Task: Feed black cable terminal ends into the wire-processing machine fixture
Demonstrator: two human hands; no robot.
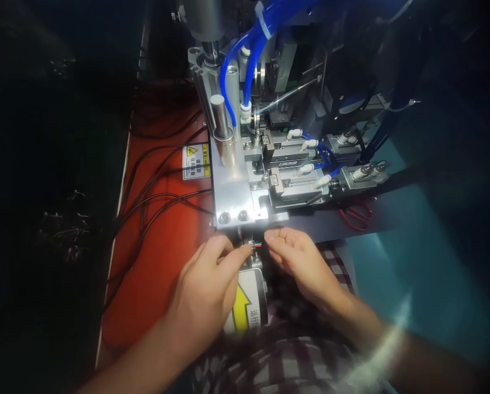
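My left hand (209, 276) is closed in a pinch in front of the machine. From its fingertips the ends of thin coloured wires (257, 245) stick out to the right, red, white and greenish. Just right of those ends is my right hand (298, 260), its fingers curled and thumb pressed to them. Whether it holds anything is too small to see, and a gap separates it from the wire ends. The metal plate (234, 202) of the machine, with two bolts, lies just beyond both hands. Below the wires sits a white cover with a yellow arrow (240, 306).
Pneumatic cylinders (298, 186) with white fittings and blue air hoses (251, 65) fill the machine beyond. Black cables (154, 197) run over the red-orange surface (146, 306) at left, beside a warning label (196, 161). A red wire loop (357, 216) lies at right.
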